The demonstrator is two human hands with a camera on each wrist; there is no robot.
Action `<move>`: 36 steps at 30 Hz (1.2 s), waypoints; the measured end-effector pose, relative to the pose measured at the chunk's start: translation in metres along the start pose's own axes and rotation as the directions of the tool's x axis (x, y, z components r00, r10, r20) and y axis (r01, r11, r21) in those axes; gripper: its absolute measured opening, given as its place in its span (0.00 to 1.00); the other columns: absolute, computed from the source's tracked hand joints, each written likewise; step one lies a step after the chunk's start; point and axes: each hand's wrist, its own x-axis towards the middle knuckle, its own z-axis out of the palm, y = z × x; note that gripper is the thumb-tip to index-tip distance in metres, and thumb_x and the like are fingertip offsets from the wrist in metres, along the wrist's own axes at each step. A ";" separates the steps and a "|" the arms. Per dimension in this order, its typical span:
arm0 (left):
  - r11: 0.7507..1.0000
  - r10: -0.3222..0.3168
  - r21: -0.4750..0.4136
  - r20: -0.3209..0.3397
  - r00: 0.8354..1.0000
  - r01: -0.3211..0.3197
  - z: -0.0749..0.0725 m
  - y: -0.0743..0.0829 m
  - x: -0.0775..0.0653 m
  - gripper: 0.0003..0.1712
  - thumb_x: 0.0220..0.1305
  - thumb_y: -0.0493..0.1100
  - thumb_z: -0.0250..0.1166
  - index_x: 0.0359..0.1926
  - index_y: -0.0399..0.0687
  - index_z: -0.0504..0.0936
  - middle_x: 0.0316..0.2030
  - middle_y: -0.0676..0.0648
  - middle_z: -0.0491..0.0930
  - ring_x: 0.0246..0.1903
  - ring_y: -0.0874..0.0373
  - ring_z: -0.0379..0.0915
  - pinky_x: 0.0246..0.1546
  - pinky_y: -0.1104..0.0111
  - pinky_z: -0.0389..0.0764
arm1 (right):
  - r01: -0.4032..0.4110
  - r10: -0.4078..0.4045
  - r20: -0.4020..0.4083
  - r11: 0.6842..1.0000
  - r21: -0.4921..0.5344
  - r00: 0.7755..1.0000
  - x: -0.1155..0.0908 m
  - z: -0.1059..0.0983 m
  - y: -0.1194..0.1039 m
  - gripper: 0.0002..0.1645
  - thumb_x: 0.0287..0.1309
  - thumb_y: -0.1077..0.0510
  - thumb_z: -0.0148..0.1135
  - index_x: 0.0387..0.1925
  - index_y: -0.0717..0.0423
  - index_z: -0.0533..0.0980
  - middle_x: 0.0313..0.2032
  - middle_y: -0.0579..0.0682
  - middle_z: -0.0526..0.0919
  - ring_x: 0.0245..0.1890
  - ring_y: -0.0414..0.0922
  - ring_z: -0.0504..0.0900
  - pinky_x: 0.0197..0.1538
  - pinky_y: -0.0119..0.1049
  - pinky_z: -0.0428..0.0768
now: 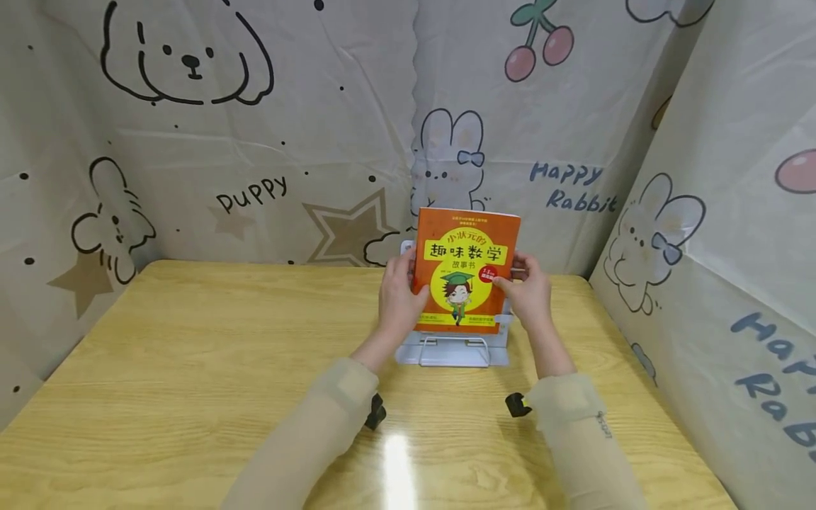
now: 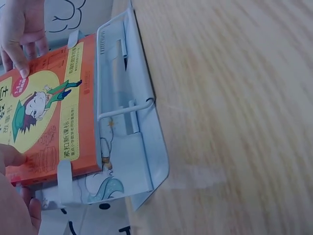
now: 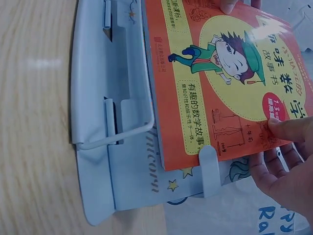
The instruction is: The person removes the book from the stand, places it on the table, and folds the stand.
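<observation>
An orange book (image 1: 468, 244) with a yellow circle and a cartoon child in a green cap leans upright against a light blue metal book stand (image 1: 408, 354). My left hand (image 1: 400, 294) grips the book's left edge, thumb on the cover. On the opposite edge, my right hand (image 1: 530, 290) pinches it, with the thumb in front and fingers behind. The right wrist view shows one of the stand's clips (image 3: 209, 171) overlapping the cover's lower edge; another clip (image 2: 65, 181) appears near my left hand. Below the book, a wire support (image 2: 127, 111) juts out from the base.
The stand is on a light wooden table (image 1: 223, 368), toward its back edge. Printed cloth (image 1: 344, 142) hangs behind, and more cloth (image 1: 733, 234) runs along the right side. Black wrist devices (image 1: 518, 404) show near both sleeves.
</observation>
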 end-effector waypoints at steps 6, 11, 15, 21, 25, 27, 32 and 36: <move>0.998 0.032 -0.053 -0.007 0.999 -0.032 -0.004 0.000 0.007 0.37 0.55 0.32 0.67 0.65 0.46 0.65 0.47 0.44 0.69 0.43 0.54 0.71 0.44 0.66 0.81 | 0.024 -0.024 -0.007 1.000 0.019 1.000 0.003 -0.002 -0.008 0.32 0.55 0.63 0.65 0.61 0.59 0.65 0.54 0.57 0.73 0.52 0.51 0.73 0.59 0.44 0.74; 0.992 0.086 -0.092 -0.044 0.995 -0.089 -0.007 0.003 0.014 0.36 0.56 0.31 0.66 0.65 0.46 0.65 0.47 0.42 0.70 0.40 0.52 0.70 0.40 0.66 0.81 | 0.078 -0.076 -0.035 0.996 0.043 0.996 0.003 -0.004 -0.015 0.31 0.55 0.62 0.66 0.60 0.58 0.66 0.53 0.55 0.74 0.50 0.50 0.74 0.57 0.44 0.76; 0.985 0.127 -0.105 -0.074 0.989 -0.135 -0.012 0.007 0.019 0.35 0.56 0.29 0.65 0.64 0.47 0.65 0.48 0.42 0.70 0.41 0.53 0.71 0.39 0.68 0.80 | 0.123 -0.120 -0.056 0.991 0.059 0.991 0.003 -0.005 -0.023 0.30 0.55 0.62 0.66 0.59 0.57 0.67 0.51 0.54 0.75 0.49 0.48 0.75 0.54 0.43 0.79; 0.978 0.167 -0.110 -0.118 0.979 -0.180 -0.020 0.016 0.022 0.36 0.55 0.28 0.65 0.64 0.47 0.65 0.47 0.43 0.70 0.39 0.54 0.70 0.37 0.71 0.80 | 0.155 -0.150 -0.067 0.985 0.075 0.986 0.000 -0.007 -0.033 0.29 0.56 0.61 0.65 0.59 0.56 0.67 0.52 0.53 0.74 0.49 0.46 0.74 0.54 0.42 0.79; 0.974 0.189 -0.100 -0.131 0.973 -0.203 -0.026 0.020 0.023 0.36 0.56 0.29 0.65 0.64 0.48 0.65 0.47 0.43 0.69 0.40 0.54 0.70 0.38 0.71 0.80 | 0.184 -0.177 -0.083 0.979 0.086 0.981 -0.001 -0.007 -0.040 0.29 0.56 0.61 0.65 0.59 0.55 0.67 0.51 0.52 0.75 0.48 0.45 0.74 0.54 0.42 0.78; 0.974 0.193 -0.095 -0.133 0.972 -0.206 -0.031 0.023 0.024 0.36 0.56 0.29 0.64 0.65 0.49 0.64 0.48 0.43 0.69 0.41 0.54 0.70 0.38 0.71 0.80 | 0.197 -0.189 -0.087 0.976 0.094 0.978 -0.002 -0.007 -0.045 0.29 0.56 0.61 0.65 0.59 0.55 0.67 0.51 0.52 0.75 0.48 0.45 0.74 0.54 0.42 0.78; 0.975 0.191 -0.093 -0.135 0.972 -0.204 -0.046 0.028 0.023 0.36 0.57 0.30 0.65 0.65 0.49 0.64 0.49 0.43 0.69 0.43 0.54 0.71 0.38 0.69 0.81 | 0.227 -0.219 -0.081 0.969 0.101 0.972 -0.008 -0.006 -0.058 0.30 0.55 0.60 0.66 0.59 0.54 0.68 0.51 0.52 0.75 0.48 0.45 0.75 0.54 0.42 0.78; 0.976 0.179 -0.098 -0.134 0.975 -0.193 -0.061 0.031 0.021 0.36 0.57 0.31 0.65 0.65 0.50 0.64 0.49 0.44 0.69 0.43 0.54 0.70 0.38 0.69 0.81 | 0.247 -0.241 -0.070 0.963 0.104 0.968 -0.014 -0.004 -0.069 0.30 0.54 0.60 0.67 0.59 0.54 0.69 0.51 0.52 0.76 0.48 0.45 0.76 0.53 0.40 0.79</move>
